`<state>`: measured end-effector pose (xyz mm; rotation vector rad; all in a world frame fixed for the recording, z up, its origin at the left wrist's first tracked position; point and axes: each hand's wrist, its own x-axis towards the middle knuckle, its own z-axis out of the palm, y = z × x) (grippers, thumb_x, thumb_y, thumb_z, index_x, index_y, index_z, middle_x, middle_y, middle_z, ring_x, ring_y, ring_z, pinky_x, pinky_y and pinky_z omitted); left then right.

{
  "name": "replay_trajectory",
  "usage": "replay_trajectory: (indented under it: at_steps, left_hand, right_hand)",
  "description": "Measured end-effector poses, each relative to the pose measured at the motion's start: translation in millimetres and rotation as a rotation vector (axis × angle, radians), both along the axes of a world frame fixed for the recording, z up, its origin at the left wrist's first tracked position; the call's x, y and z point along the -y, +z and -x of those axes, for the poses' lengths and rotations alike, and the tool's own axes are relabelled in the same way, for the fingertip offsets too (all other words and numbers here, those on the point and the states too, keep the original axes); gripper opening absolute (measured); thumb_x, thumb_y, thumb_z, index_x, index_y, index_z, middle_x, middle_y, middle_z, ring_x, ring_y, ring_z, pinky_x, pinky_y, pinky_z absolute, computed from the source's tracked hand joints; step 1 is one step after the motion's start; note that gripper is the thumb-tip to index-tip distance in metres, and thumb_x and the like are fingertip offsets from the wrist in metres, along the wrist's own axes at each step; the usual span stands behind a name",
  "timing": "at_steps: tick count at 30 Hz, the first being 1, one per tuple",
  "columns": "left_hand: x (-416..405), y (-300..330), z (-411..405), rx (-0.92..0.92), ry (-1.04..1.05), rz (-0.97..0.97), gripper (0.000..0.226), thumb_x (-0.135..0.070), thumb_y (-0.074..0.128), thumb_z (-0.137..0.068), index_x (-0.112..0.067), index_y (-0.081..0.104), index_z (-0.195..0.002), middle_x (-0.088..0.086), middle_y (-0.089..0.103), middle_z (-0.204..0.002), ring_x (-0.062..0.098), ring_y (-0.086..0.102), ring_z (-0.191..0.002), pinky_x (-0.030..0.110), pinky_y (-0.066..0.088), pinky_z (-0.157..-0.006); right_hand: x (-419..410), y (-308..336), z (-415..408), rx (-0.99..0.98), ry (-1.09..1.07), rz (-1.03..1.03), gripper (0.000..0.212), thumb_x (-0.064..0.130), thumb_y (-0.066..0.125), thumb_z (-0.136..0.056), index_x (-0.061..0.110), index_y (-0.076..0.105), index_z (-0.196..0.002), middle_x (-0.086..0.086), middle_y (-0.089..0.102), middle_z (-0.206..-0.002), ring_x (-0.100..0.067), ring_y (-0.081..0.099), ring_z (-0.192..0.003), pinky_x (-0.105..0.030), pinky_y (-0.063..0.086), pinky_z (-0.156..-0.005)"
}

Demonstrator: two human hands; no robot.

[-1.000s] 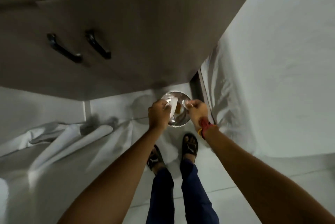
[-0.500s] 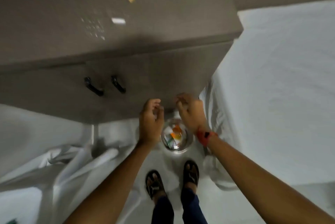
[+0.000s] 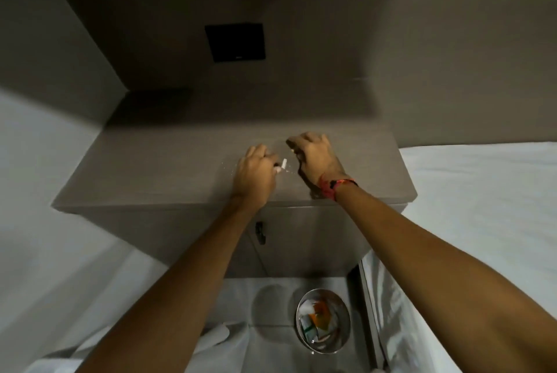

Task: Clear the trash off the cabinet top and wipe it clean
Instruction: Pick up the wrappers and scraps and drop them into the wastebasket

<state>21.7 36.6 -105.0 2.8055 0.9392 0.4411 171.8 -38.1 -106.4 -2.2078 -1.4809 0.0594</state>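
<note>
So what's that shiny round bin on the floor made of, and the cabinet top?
The bin looks like polished metal: its rim gleams silver and reflects light. The cabinet top looks like a matte grey-brown laminate or wood-look board, with faint streaks and almost no shine, but the dim light leaves that open.

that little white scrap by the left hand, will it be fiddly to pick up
Probably. The white scrap looks tiny and thin, so likely very light and floppy. It lies at the left hand's fingertips on the smooth cabinet top, so it may slide rather than lift.
</note>
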Motion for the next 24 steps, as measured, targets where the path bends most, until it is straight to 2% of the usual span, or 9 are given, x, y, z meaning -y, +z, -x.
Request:
replay_trajectory:
  at_steps: [4, 6, 9, 11, 13, 16, 19, 22, 24]
  left_hand:
    - [2.9, -2.7, -4.6, -0.034, -0.036, -0.129, 0.012, -0.015, 0.065, -0.091, -0.013, 0.069, -0.102, 0.006, 0.058, -0.115, 0.023, 0.051, -0.11, 0.038, 0.048, -0.09]
    - [5.0, -5.1, -6.8, 0.036, -0.024, -0.108, 0.019, -0.011, 0.065, -0.089, -0.013, 0.065, -0.108, 0.005, 0.06, -0.116, 0.021, 0.053, -0.109, 0.035, 0.048, -0.091]
    - [10.3, -5.9, -13.1, 0.077, -0.065, -0.061, 0.03, -0.016, 0.068, -0.089, -0.016, 0.064, -0.119, 0.003, 0.059, -0.117, 0.02, 0.053, -0.111, 0.036, 0.048, -0.094]
    - [14.6, -4.1, -17.4, 0.036, -0.077, -0.072, 0.022, -0.018, 0.068, -0.089, -0.016, 0.068, -0.112, 0.003, 0.06, -0.116, 0.021, 0.053, -0.111, 0.037, 0.048, -0.093]
    - [16.0, -3.0, -21.0, 0.031, -0.043, -0.053, 0.015, -0.011, 0.065, -0.089, -0.014, 0.068, -0.104, 0.006, 0.063, -0.114, 0.023, 0.054, -0.11, 0.037, 0.049, -0.093]
    - [19.4, -4.4, -22.2, 0.031, -0.041, -0.067, 0.021, -0.002, 0.061, -0.088, -0.012, 0.065, -0.106, 0.009, 0.063, -0.113, 0.024, 0.055, -0.108, 0.037, 0.05, -0.092]
    - [34.7, -4.5, -18.2, 0.111, -0.017, -0.055, 0.02, 0.002, 0.058, -0.087, -0.012, 0.063, -0.101, 0.008, 0.063, -0.105, 0.024, 0.054, -0.099, 0.032, 0.047, -0.081]
    - [71.4, -14.9, -9.2, 0.325, -0.009, 0.011, 0.012, -0.001, 0.062, -0.088, -0.012, 0.061, -0.092, 0.007, 0.06, -0.094, 0.024, 0.051, -0.092, 0.026, 0.036, -0.073]
    - [101.6, -38.8, 2.9, 0.404, -0.096, 0.003, 0.006, -0.006, 0.06, -0.094, -0.012, 0.06, -0.091, 0.006, 0.06, -0.093, 0.021, 0.05, -0.092, 0.026, 0.037, -0.074]
  right_hand:
    - [-7.4, 3.7, -0.1, 0.133, 0.042, 0.012, 0.025, 0.001, 0.056, -0.09, 0.012, 0.071, -0.106, -0.009, 0.058, -0.104, -0.031, 0.054, -0.102, -0.042, 0.056, -0.075]
    - [-6.8, 3.4, -1.4, 0.145, 0.055, 0.006, 0.02, 0.0, 0.057, -0.089, 0.009, 0.071, -0.099, -0.009, 0.058, -0.1, -0.029, 0.055, -0.098, -0.043, 0.056, -0.073]
    - [-2.4, -0.9, -1.4, 0.061, -0.009, -0.023, 0.014, -0.001, 0.057, -0.088, 0.007, 0.069, -0.089, -0.009, 0.058, -0.096, -0.026, 0.056, -0.096, -0.043, 0.056, -0.075]
    - [1.8, -6.1, -2.2, -0.037, -0.095, -0.063, 0.011, 0.002, 0.061, -0.088, 0.009, 0.067, -0.083, -0.007, 0.058, -0.094, -0.025, 0.056, -0.094, -0.041, 0.055, -0.074]
    - [8.4, -11.8, -2.8, -0.129, -0.155, -0.106, 0.012, 0.002, 0.064, -0.086, 0.01, 0.066, -0.078, -0.006, 0.059, -0.09, -0.024, 0.057, -0.091, -0.038, 0.054, -0.074]
    - [23.8, -16.0, -1.2, -0.241, -0.179, -0.145, 0.01, 0.0, 0.067, -0.084, 0.007, 0.068, -0.077, -0.009, 0.061, -0.086, -0.026, 0.059, -0.087, -0.031, 0.048, -0.074]
    - [49.2, -16.5, 11.6, -0.27, -0.157, -0.208, 0.004, 0.001, 0.067, -0.085, 0.003, 0.068, -0.081, -0.014, 0.063, -0.086, -0.029, 0.057, -0.085, -0.039, 0.048, -0.077]
    - [92.3, -36.0, 38.3, -0.077, -0.092, -0.288, 0.005, 0.003, 0.064, -0.09, 0.003, 0.064, -0.085, -0.013, 0.061, -0.086, -0.029, 0.054, -0.081, -0.04, 0.045, -0.07]
    - [129.7, -67.7, 58.9, -0.001, -0.111, -0.268, 0.004, 0.003, 0.061, -0.091, 0.004, 0.065, -0.089, -0.011, 0.061, -0.089, -0.027, 0.053, -0.08, -0.039, 0.047, -0.065]
